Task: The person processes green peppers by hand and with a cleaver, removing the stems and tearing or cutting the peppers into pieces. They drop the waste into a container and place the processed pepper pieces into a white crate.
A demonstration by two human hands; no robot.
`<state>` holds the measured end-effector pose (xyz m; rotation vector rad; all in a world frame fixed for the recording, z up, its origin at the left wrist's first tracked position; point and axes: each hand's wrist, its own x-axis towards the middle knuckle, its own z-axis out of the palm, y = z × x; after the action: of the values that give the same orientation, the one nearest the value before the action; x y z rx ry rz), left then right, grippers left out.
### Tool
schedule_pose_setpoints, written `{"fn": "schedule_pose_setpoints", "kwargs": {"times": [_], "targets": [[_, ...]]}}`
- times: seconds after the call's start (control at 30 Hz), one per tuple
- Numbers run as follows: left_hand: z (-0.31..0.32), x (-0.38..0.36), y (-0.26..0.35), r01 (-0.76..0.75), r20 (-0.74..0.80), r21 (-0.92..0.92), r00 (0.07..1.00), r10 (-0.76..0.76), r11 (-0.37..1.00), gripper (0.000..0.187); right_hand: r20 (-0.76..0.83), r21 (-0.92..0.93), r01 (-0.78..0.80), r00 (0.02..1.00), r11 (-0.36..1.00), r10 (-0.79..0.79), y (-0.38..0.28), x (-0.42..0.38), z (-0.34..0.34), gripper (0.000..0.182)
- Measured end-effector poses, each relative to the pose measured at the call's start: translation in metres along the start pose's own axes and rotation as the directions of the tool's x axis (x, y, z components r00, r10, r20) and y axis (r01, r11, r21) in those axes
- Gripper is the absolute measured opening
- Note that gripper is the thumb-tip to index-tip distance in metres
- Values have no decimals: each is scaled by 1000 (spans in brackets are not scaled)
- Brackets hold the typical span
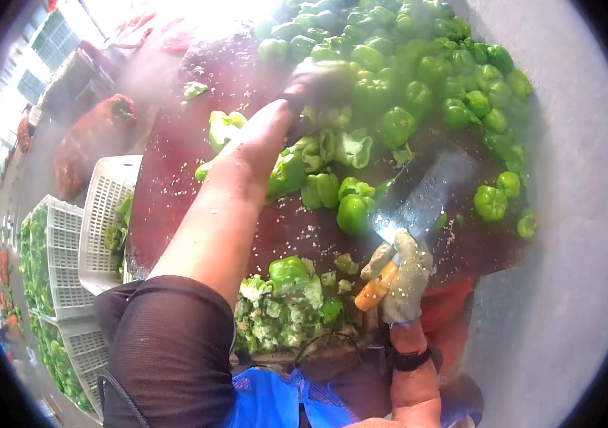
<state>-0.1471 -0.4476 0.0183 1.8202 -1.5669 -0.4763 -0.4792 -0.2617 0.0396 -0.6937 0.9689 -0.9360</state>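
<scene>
My left hand, in a pale glove, reaches far over the dark red table and closes on a green pepper at the edge of a big pile of green peppers. My right hand, also gloved, grips the orange handle of a broad cleaver, its blade lying flat and pointing away over the table. A whole green pepper sits just left of the blade. Halved peppers lie between my two hands. A heap of cores and seeds rests at the near edge.
White plastic crates stand at the left, some holding cut green pepper pieces. Red mesh sacks lie on the floor beyond them. A blue apron covers my front. Grey floor lies to the right.
</scene>
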Motion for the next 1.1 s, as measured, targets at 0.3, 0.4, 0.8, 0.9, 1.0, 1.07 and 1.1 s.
{"fn": "schedule_pose_setpoints", "kwargs": {"times": [0.3,0.4,0.8,0.9,1.0,1.07,1.1], "targets": [[-138,-139,44,-249,-90,61,963,254,967,47,82,-4,144,986,990,-143,7,-4,20,13],[-183,-219,-13,-71,-329,-134,944,23,988,51,95,-70,245,967,967,-238,31,11,6,15],[-110,-419,-103,272,-317,941,919,235,202,53,516,-405,259,856,877,-14,79,-73,110,17],[-111,-435,-78,151,-198,964,957,213,219,57,572,-550,303,815,778,87,90,-78,134,18],[-106,-447,-87,128,-351,716,916,195,687,67,545,-603,228,818,765,186,105,-78,156,16],[-112,-449,-74,204,-474,435,880,31,877,73,594,-600,316,791,735,146,108,-82,174,17],[-112,-451,-65,285,-521,265,846,-112,921,76,633,-583,381,766,717,109,104,-86,184,19]]}}
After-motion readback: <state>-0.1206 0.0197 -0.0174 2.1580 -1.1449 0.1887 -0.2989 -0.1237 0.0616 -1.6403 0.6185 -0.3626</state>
